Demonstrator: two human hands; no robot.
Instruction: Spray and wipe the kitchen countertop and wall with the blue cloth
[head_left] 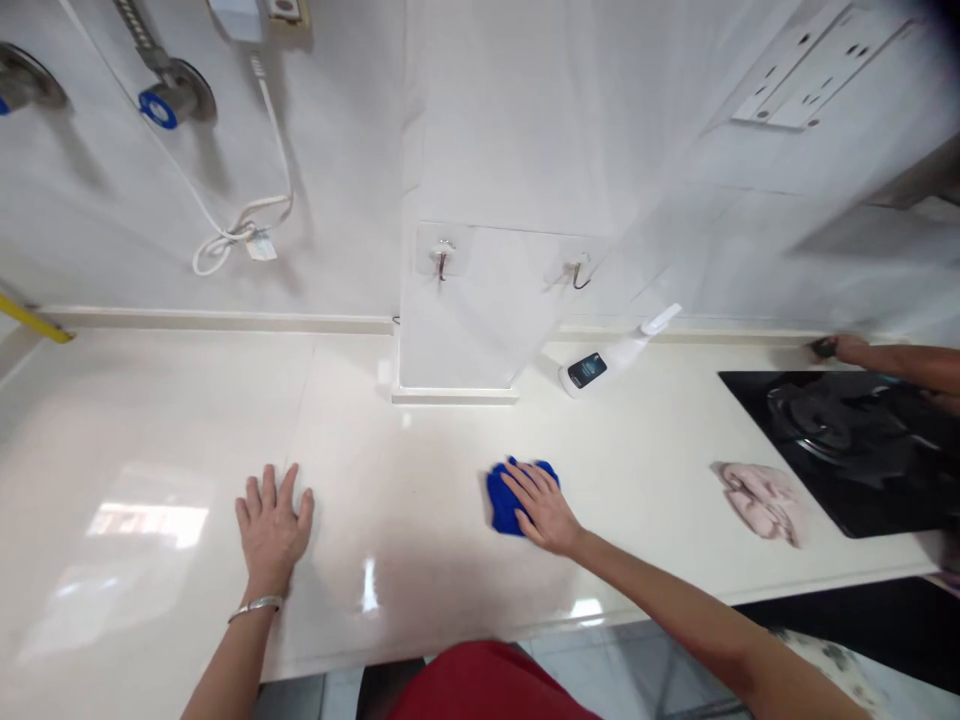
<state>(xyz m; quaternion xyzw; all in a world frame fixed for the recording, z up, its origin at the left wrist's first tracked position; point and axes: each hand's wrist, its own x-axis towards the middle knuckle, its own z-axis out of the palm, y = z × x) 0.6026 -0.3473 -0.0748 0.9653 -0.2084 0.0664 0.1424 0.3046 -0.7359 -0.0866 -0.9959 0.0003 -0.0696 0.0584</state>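
On counter [161, 400], R hand [541, 508] atop blue cloth [501, 508], L hand [271, 530] flat, apart

Two hands down here, left hand [271, 527] and right hand [541, 508], one blue cloth [504, 498] at twelve, two wall hooks [442, 258] beyond, one spray bottle [604, 365] at one, one pink cloth [761, 502] and a third hand [844, 349] at two!

On the countertop [150, 400] — a towel [761, 503] between the wiping cloth [504, 505] and the gas hob [885, 500].
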